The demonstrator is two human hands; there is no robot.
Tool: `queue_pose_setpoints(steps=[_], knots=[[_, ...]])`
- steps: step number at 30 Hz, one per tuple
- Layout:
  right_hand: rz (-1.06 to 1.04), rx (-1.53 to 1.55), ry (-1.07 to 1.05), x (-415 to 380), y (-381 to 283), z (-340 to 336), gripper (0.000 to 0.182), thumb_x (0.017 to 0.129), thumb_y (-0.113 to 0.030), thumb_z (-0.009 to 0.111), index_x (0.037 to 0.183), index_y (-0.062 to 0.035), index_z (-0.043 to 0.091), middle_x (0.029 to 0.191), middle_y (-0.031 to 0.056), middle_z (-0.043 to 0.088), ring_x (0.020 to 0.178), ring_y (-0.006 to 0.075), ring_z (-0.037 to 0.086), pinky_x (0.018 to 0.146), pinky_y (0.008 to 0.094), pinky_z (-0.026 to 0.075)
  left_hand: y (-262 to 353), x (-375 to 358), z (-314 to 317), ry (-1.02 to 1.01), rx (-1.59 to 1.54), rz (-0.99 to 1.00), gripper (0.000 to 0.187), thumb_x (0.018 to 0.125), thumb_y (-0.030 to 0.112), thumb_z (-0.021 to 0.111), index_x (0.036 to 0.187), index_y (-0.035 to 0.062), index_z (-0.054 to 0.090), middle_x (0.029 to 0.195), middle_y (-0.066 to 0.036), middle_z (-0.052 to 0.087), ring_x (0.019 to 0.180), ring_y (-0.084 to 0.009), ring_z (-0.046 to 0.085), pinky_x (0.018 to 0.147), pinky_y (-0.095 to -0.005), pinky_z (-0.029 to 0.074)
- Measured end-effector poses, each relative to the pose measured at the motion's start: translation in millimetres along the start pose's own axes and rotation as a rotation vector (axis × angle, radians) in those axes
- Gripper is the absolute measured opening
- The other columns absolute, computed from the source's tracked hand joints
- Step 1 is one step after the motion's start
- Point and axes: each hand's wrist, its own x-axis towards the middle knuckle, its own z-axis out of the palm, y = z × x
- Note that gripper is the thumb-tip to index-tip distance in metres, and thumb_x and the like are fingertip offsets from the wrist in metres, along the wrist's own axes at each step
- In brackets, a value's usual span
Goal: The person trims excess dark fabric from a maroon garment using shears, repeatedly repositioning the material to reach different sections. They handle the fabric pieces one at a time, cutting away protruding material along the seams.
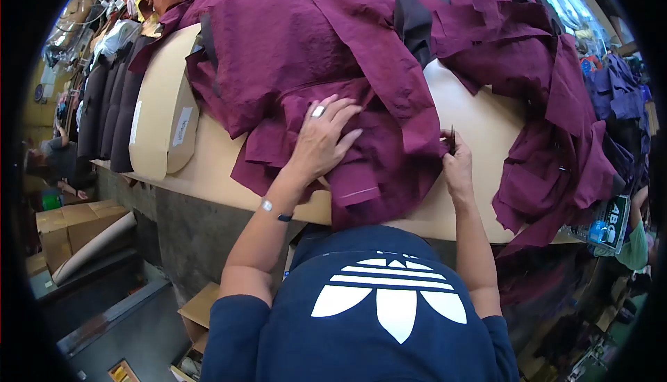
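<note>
A maroon garment with black panels is spread across the table in front of me. My left hand, with a ring on it, lies on the garment's near part, its fingers stretched out and slightly apart over the folds. A light seam line shows on a flap just below that hand. At the garment's right edge, my right hand is closed around a small dark pointed tool that looks like thread snips. Its thumb and fingertips are right at the cloth edge.
More maroon cloth hangs over the tan table at right. Dark fabric rolls and a cardboard piece stand at left. A cardboard box sits on the lower left. Other people are at both far sides.
</note>
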Motion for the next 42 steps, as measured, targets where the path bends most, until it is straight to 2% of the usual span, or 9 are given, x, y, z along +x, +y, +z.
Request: queue_pose_setpoints(steps=[5, 8, 12, 18, 25, 29, 32, 37, 42], knots=[[-0.396, -0.468, 0.415, -6.4, -57.4, 15.9, 0.054, 0.061, 0.01, 0.05, 0.112, -0.0069, 0.052, 0.095, 0.0156, 0.062, 0.07, 0.0284, 0.061, 0.065, 0.0329, 0.049, -5.4, -22.4, -4.1, -0.201, 0.133, 0.088, 0.056, 0.071, 0.028, 0.067, 0.12, 0.0084, 0.047, 0.126, -0.01, 0.044, 0.123, -0.0299, 0.035, 0.103, -0.0474, 0.024], [-0.453, -0.749, 0.182, -0.1, -71.7, 30.0, 0.051, 0.059, 0.007, 0.053, 0.107, -0.0099, 0.055, 0.096, 0.0131, 0.061, 0.071, 0.0291, 0.061, 0.062, 0.0341, 0.049, -14.6, -23.8, 18.1, -0.128, 0.233, 0.135, 0.052, 0.072, 0.019, 0.065, 0.12, 0.0093, 0.047, 0.117, -0.01, 0.049, 0.112, -0.0284, 0.044, 0.093, -0.0422, 0.035], [-0.599, -0.351, 0.189, 24.1, -68.7, 37.2, 0.039, 0.058, 0.006, 0.055, 0.093, -0.011, 0.06, 0.082, 0.0096, 0.06, 0.065, 0.0246, 0.06, 0.059, 0.0293, 0.048, -23.2, -16.1, 28.8, -0.022, 0.109, 0.132, 0.038, 0.074, -0.002, 0.053, 0.111, 0.0067, 0.05, 0.094, -0.008, 0.054, 0.084, -0.0237, 0.053, 0.074, -0.0335, 0.043], [0.165, 0.984, 0.506, 49.9, -10.8, -12.9, 0.009, 0.08, -0.004, 0.057, 0.089, -0.0021, 0.057, 0.08, 0.0039, 0.058, 0.068, 0.0114, 0.056, 0.061, 0.024, 0.046, -43.9, -30.9, 28.6, 0.092, -0.051, 0.011, 0.027, 0.074, -0.005, 0.052, 0.099, 0.0035, 0.054, 0.088, -0.011, 0.055, 0.079, -0.0283, 0.055, 0.069, -0.0362, 0.045], [0.062, 0.397, 0.577, 17.4, -16.9, -25.0, 0.01, 0.081, -0.006, 0.058, 0.09, -0.0018, 0.056, 0.078, 0.0018, 0.056, 0.055, 0.0028, 0.041, 0.049, 0.0175, 0.033, -32.3, -38.7, -10.0, 0.135, 0.093, 0.165, 0.024, 0.068, -0.006, 0.057, 0.091, 0.0036, 0.058, 0.09, -0.009, 0.057, 0.083, -0.0268, 0.056, 0.071, -0.0355, 0.046], [-0.667, -0.26, 0.173, -5.1, -72.4, 13.8, 0.028, 0.065, 0.002, 0.064, 0.091, -0.005, 0.057, 0.097, 0.0111, 0.059, 0.082, 0.0268, 0.059, 0.073, 0.0312, 0.048, -41.4, -30.5, -45.5, 0.26, 0.177, 0.106, 0.027, 0.066, -0.011, 0.054, 0.088, 0.0035, 0.06, 0.095, -0.009, 0.058, 0.091, -0.0284, 0.056, 0.079, -0.0366, 0.046], [-0.598, -0.36, -0.587, -23.3, -88.7, 70.5, 0.05, 0.065, -0.02, 0.072, 0.11, -0.0153, 0.052, 0.116, 0.0089, 0.053, 0.079, 0.0306, 0.062, 0.064, 0.037, 0.051, -63.2, -16.7, -54.0, 0.219, 0.202, 0.137, 0.028, 0.068, -0.011, 0.051, 0.091, 0.0033, 0.059, 0.106, -0.008, 0.058, 0.106, -0.0291, 0.052, 0.086, -0.0367, 0.045], [-0.8, -0.525, -0.857, -28.1, -84.5, 139.1, 0.07, 0.069, -0.036, 0.068, 0.128, -0.0181, 0.036, 0.117, 0.0132, 0.046, 0.065, 0.0282, 0.061, 0.056, 0.0375, 0.049, -86.2, 9.3, -58.5, -0.11, 0.342, 0.202, 0.032, 0.072, -0.008, 0.046, 0.099, 0.0055, 0.057, 0.116, -0.003, 0.056, 0.116, -0.0283, 0.046, 0.095, -0.0384, 0.039], [-0.948, -0.488, -0.68, -39.2, -64.9, 157.7, 0.009, 0.08, -0.013, 0.045, 0.079, -0.005, 0.049, 0.068, 0.0099, 0.054, 0.059, 0.0239, 0.061, 0.052, 0.0359, 0.048, -103.0, 8.3, -62.1, -0.274, 0.323, 0.116, 0.043, 0.071, -0.007, 0.047, 0.11, 0.0108, 0.055, 0.127, -0.003, 0.048, 0.123, -0.027, 0.038, 0.1, -0.0374, 0.034]])
